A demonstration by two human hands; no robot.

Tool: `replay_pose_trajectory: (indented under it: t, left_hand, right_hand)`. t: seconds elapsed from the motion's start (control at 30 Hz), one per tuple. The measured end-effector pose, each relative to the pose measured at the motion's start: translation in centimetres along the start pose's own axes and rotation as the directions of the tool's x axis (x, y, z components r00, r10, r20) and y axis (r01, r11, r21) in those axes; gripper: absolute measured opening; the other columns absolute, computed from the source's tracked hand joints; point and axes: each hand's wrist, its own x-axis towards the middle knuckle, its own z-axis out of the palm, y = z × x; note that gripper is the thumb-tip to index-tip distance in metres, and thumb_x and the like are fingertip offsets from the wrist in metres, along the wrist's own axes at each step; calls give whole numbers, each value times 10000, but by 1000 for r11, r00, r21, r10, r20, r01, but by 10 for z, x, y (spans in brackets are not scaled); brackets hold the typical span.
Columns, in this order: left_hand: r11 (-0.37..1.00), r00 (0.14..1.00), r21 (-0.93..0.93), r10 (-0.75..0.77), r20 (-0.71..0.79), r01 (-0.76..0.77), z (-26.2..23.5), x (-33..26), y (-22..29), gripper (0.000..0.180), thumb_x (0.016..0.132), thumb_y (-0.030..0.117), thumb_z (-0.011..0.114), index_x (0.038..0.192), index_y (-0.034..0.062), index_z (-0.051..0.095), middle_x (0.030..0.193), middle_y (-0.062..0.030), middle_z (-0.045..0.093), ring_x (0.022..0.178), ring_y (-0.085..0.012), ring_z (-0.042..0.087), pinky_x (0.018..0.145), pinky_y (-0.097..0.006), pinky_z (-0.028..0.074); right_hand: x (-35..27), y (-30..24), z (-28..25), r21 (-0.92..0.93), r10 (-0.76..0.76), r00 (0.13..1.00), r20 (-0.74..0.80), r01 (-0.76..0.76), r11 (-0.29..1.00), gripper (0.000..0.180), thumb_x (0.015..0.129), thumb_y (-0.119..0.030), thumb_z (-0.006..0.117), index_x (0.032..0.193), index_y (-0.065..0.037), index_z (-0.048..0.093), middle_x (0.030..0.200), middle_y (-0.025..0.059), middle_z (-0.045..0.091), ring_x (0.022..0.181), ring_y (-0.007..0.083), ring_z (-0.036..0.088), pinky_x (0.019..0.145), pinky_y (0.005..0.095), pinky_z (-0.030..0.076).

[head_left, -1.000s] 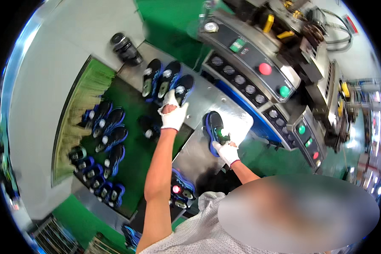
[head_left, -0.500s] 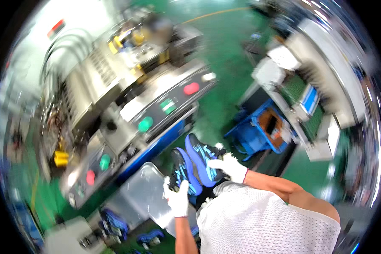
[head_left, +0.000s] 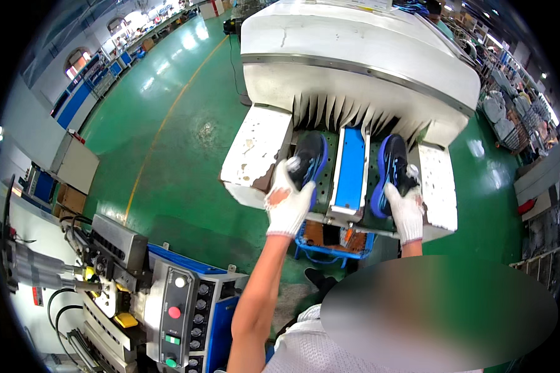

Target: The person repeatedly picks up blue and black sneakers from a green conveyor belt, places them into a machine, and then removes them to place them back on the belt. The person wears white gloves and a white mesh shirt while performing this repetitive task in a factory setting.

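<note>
My left hand [head_left: 288, 200], in a white knit glove worn open at the back, grips a black sneaker [head_left: 307, 156] with a blue-purple sole. Its partner, the other black sneaker [head_left: 391, 168], is in my gloved right hand [head_left: 407, 212]. Both shoes point away from me, toward a strip curtain [head_left: 348, 110] at the mouth of a white tunnel machine [head_left: 361, 78]. They are at two dark green perforated lanes, one on each side of a blue-topped divider [head_left: 351, 165]. Whether the soles rest fully on the lanes, I cannot tell.
White side ledges [head_left: 438, 186] with chipped paint flank the lanes. Below the divider stands a blue-framed cart [head_left: 336, 250] with a brown top. At lower left is a machine with a button panel [head_left: 179, 314]. A wheeled cage of bags [head_left: 510, 118] is far right.
The view has swung from the button-panel machine to the tunnel machine. The two sneakers, held close together before, are now apart over separate lanes, one in each hand.
</note>
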Motion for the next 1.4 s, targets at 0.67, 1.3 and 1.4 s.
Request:
replay_pose_trajectory:
  t: [0.67, 1.3, 1.4]
  left_hand:
    - [62, 65, 33, -652, -755, 998, -187, -640, -120, 342, 962, 393, 563, 982, 94, 726, 1030, -188, 721, 998, -401, 688, 877, -505, 540]
    - [184, -417, -510, -381, -825, 841, -214, -979, -42, 237, 924, 343, 724, 947, 107, 744, 1026, -112, 677, 905, -320, 700, 779, -443, 543]
    - [263, -152, -258, -364, -919, 930, -255, -912, 8, 186, 901, 317, 739, 921, 131, 742, 954, -74, 691, 847, -286, 703, 705, -411, 546]
  right_hand:
    - [-284, -41, 216, 545, -524, -278, 805, -1, 839, 538, 1039, -143, 643, 1516, 17, 454, 1483, 203, 550, 1345, 290, 561, 1092, 420, 506]
    - [-761, 26, 76, 793, 191, -817, 544, 575, 201, 709, 879, -185, 771, 1476, 51, 470, 1434, 258, 586, 1364, 332, 563, 1141, 418, 449]
    - [-833, 44, 17, 972, 170, -959, 225, 233, 32, 781, 801, -227, 779, 1470, 39, 477, 1367, 268, 604, 1329, 397, 562, 1162, 452, 416]
